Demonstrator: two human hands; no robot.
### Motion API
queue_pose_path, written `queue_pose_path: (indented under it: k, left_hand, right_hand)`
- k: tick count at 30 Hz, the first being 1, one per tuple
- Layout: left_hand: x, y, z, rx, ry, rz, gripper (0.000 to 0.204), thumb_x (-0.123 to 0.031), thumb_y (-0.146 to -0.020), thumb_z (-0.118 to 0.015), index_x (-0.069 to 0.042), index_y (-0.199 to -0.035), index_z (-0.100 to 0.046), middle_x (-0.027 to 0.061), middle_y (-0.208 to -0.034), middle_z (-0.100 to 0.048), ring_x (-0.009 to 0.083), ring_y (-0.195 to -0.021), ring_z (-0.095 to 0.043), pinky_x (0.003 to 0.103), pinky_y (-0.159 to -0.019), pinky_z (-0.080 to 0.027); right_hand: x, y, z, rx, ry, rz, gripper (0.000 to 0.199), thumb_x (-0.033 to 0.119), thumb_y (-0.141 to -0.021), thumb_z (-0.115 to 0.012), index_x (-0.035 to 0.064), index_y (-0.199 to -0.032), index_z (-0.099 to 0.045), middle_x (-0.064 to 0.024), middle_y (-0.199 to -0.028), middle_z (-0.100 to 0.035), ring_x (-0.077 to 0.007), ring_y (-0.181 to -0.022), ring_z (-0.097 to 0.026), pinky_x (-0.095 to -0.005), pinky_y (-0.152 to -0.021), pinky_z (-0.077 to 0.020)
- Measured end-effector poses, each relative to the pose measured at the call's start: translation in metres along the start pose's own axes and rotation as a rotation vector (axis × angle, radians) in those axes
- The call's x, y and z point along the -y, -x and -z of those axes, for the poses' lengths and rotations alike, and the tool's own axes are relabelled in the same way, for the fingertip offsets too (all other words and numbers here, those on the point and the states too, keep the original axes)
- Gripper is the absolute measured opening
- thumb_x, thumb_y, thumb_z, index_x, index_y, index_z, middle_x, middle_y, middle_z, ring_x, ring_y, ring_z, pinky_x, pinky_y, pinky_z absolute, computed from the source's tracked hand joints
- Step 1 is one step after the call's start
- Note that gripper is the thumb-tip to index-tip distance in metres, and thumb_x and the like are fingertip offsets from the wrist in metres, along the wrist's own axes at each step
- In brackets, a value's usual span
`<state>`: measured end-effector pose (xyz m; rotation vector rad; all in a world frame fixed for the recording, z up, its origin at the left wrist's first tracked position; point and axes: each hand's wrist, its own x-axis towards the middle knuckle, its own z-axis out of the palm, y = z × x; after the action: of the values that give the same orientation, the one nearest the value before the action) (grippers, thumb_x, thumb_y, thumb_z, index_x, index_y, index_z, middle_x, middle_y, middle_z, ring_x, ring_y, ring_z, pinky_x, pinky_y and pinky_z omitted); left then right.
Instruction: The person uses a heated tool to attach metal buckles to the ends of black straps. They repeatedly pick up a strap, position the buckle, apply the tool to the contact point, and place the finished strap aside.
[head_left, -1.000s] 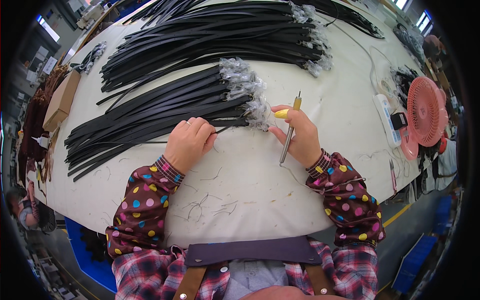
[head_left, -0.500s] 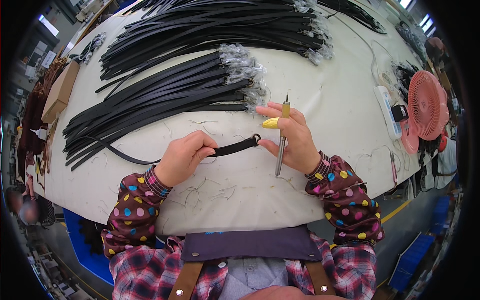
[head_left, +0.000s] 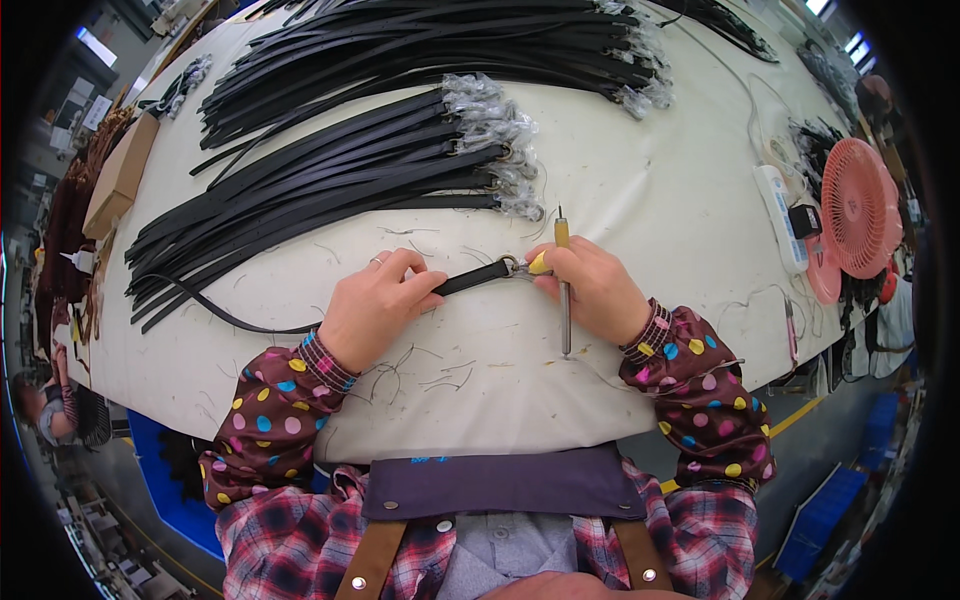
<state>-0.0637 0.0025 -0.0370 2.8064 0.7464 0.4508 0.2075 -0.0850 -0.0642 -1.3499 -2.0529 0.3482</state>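
My left hand (head_left: 375, 305) pinches a single black strap (head_left: 470, 279) flat on the white table (head_left: 620, 170); its tail curves away to the left. My right hand (head_left: 590, 285) grips a slim metal tool with a yellowish handle (head_left: 564, 290), held upright across the palm. The fingertips of that hand, one with a yellow cover, touch the strap's metal buckle end (head_left: 512, 266). Behind both hands lies a pile of black straps (head_left: 330, 180) with plastic-wrapped buckles (head_left: 495, 140).
A second, larger strap pile (head_left: 430, 40) fills the far side. A pink desk fan (head_left: 860, 205) and a white power strip (head_left: 778, 205) sit at the right. A cardboard box (head_left: 120, 170) rests at the left edge. Thread scraps (head_left: 430, 375) litter the near surface.
The head view has shifted. My left hand drew one strap out of the pile toward me, and my right hand came down to meet its buckle end.
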Motion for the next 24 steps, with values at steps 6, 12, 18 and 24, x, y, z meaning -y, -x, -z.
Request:
queue_pose_path:
  k: [6,12,18,24]
  left_hand:
    - [0.008,0.002,-0.004,-0.031,-0.161,-0.236,0.026,-0.022,-0.078,-0.073,-0.013,-0.101,-0.065,0.0007,-0.091,-0.056,0.0171,-0.081,-0.058,0.029,-0.063,-0.05]
    - [-0.003,-0.01,-0.006,-0.009,-0.072,-0.179,0.019,-0.018,-0.08,-0.071,-0.009,-0.095,-0.063,0.0024,-0.086,-0.055,0.0176,-0.078,-0.059,0.03,-0.063,-0.05]
    - [-0.001,-0.017,-0.015,-0.048,-0.242,-0.282,0.015,-0.014,-0.078,-0.068,-0.008,-0.09,-0.06,0.0012,-0.082,-0.055,0.0161,-0.072,-0.058,0.029,-0.059,-0.05]
    - [-0.006,-0.018,-0.01,-0.017,-0.156,-0.239,0.011,-0.015,-0.081,-0.067,-0.009,-0.088,-0.061,0.0007,-0.08,-0.055,0.0162,-0.074,-0.059,0.029,-0.057,-0.05]
  right_hand:
    - [-0.013,0.002,0.014,0.154,-0.022,0.069,0.021,-0.004,-0.079,-0.065,0.0057,-0.09,-0.051,-0.0063,-0.098,-0.066,-0.0279,-0.088,-0.064,-0.0356,-0.074,-0.0522]
    - [-0.022,-0.004,0.01,0.073,-0.09,0.11,0.027,-0.006,-0.077,-0.06,0.0073,-0.1,-0.054,-0.0099,-0.078,-0.056,-0.0306,-0.076,-0.058,-0.0387,-0.064,-0.0481]
    - [-0.022,-0.005,0.006,0.005,-0.034,0.139,0.029,-0.006,-0.077,-0.061,0.0073,-0.102,-0.054,-0.0092,-0.08,-0.058,-0.0299,-0.077,-0.059,-0.0386,-0.066,-0.0487]
    - [-0.024,-0.004,0.005,0.001,-0.002,0.14,0.031,-0.006,-0.076,-0.061,0.008,-0.103,-0.054,-0.0081,-0.082,-0.059,-0.0292,-0.079,-0.059,-0.038,-0.068,-0.0493]
